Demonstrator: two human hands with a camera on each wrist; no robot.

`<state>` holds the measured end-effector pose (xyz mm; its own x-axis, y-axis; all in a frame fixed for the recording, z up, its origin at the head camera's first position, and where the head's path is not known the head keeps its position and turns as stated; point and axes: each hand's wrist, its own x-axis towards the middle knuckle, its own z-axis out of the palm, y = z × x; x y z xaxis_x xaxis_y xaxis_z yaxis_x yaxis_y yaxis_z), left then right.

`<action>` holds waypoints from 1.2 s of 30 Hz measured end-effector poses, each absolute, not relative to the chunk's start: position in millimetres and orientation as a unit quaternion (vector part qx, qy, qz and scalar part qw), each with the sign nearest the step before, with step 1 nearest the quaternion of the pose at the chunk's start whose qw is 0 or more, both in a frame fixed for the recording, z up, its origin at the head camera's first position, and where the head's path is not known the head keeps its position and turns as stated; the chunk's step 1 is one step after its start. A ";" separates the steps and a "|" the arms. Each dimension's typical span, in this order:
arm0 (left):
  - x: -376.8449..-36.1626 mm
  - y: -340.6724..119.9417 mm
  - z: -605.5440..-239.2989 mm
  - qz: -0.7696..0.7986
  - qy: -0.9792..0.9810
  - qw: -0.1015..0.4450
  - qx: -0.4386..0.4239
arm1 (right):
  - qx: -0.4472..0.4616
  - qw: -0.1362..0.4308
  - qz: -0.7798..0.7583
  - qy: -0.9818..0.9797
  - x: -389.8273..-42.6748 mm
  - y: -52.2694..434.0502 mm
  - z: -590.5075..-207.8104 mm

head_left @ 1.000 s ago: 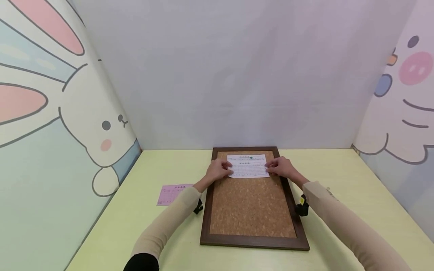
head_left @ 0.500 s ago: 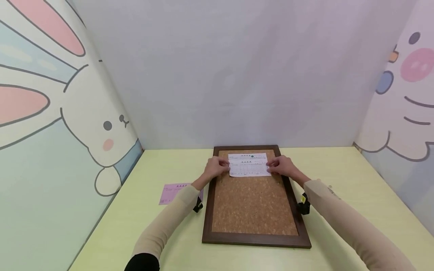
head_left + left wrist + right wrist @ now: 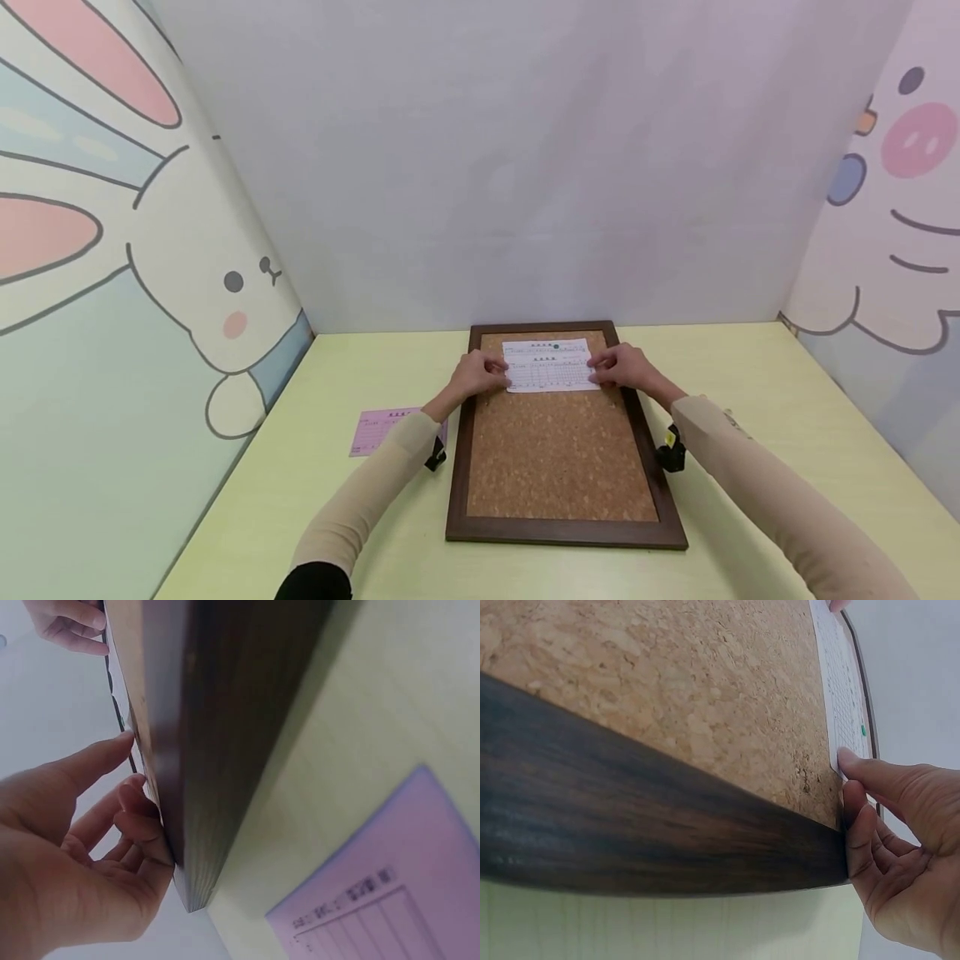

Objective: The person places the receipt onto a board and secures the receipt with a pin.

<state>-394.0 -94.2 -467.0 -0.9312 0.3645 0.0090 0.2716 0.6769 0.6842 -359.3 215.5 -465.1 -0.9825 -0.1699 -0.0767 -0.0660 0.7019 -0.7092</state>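
A white printed form [image 3: 549, 368] lies near the top of a framed cork board [image 3: 558, 458]. Two heading lines show on it, as if one sheet overlaps another. A small green round spot [image 3: 557, 346], perhaps a pin head, sits at its upper part. My left hand [image 3: 478, 373] pinches the form's left edge between thumb and fingers. On the opposite side my right hand [image 3: 628, 369] pinches the right edge, its thumb [image 3: 855, 763] on the lower corner in the right wrist view. Curled fingers of both hands touch the board's cork or dark frame.
Left of the board, a pink printed form [image 3: 386, 427] lies on the pale yellow table [image 3: 300, 467], partly under my left forearm. A small unclear item [image 3: 735, 421] is half hidden behind my right sleeve. A grey-white wall [image 3: 480, 167] stands behind the board.
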 end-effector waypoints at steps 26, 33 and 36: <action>-393.7 -96.1 -468.7 0.343 0.920 0.075 0.172 | -0.072 0.072 -0.373 0.922 -351.7 233.9 -465.8; -395.8 -96.5 -470.4 0.342 0.919 0.077 0.177 | -0.033 0.051 -0.388 0.920 -347.4 247.1 -472.2; -397.5 -96.3 -469.8 0.343 0.919 0.079 0.176 | -0.027 0.053 -0.397 0.916 -348.7 249.3 -474.4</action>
